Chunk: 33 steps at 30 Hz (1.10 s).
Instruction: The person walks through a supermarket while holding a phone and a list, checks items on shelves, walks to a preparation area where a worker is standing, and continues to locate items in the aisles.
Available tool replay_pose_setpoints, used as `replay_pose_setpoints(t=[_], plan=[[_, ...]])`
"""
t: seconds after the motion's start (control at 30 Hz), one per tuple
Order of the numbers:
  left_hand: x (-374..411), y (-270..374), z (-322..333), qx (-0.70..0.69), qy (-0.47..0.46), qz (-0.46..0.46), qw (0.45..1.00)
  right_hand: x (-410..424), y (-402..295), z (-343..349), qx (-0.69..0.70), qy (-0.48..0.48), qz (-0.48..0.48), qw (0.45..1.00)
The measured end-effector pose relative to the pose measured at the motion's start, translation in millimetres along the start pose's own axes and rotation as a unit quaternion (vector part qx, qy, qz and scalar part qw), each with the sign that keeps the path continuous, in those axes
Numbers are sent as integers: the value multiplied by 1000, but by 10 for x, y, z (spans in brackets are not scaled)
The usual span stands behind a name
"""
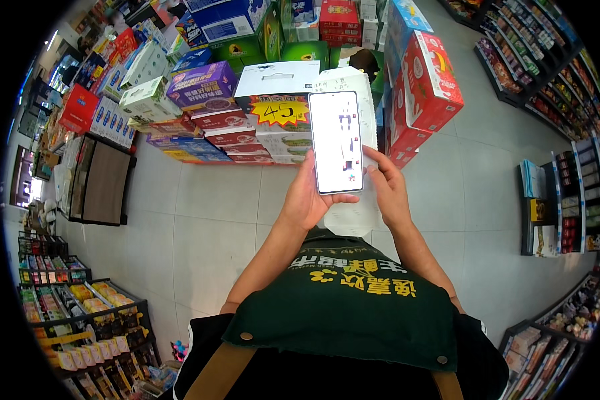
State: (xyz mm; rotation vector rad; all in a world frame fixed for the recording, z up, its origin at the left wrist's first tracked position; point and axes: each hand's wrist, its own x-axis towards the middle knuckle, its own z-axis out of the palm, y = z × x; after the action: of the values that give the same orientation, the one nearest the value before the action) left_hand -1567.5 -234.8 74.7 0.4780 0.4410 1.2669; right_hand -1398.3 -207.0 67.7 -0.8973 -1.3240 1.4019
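Observation:
My left hand holds a smartphone upright, its thumb along the left edge and fingers under the bottom. The lit screen is mostly white, with a column of small pictures near its right side. Behind the phone is a long white card sheet with handwriting at its top; the phone covers much of it. My right hand grips this sheet at its right side, thumb and forefinger close to the phone's right edge. Some of its fingers are hidden. Below both hands hangs my green apron, which bears printed writing.
Stacked drink and food cartons stand ahead, one with a yellow price sign. Red cartons rise at their right end. Shelves line the right; a snack rack stands lower left. Grey floor tiles lie between.

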Motion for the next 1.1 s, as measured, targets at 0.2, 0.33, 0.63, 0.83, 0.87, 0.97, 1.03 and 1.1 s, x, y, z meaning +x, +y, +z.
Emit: replay_pose_setpoints(t=[0.2, 0.33, 0.63, 0.83, 0.87, 0.97, 1.03, 1.1], plan=[[-38, 18, -10, -6, -16, 11, 1000, -85, -28, 20, 29, -73, 12, 997], [-62, 9, -43, -9, -9, 11, 1000, -113, 15, 23, 29, -106, -11, 994], [-90, -7, -43, 7, 6, 21, 1000, -127, 24, 34, -7, -70, -23, 997], [-134, 191, -116, 34, 12, 67, 997, -31, 130, -102, -9, -3, 40, 999], [-141, 248, -110, 27, 26, 85, 996, -14, 174, -147, 6, 1, 49, 999], [-182, 422, -149, 17, 33, 117, 992, 25, 293, -208, 53, 3, 68, 996], [-200, 474, -159, 16, 23, 124, 992, 44, 346, -210, 75, 4, 67, 995], [-210, 516, -140, 12, 8, 120, 993, 56, 360, -186, 83, 3, 65, 994]])
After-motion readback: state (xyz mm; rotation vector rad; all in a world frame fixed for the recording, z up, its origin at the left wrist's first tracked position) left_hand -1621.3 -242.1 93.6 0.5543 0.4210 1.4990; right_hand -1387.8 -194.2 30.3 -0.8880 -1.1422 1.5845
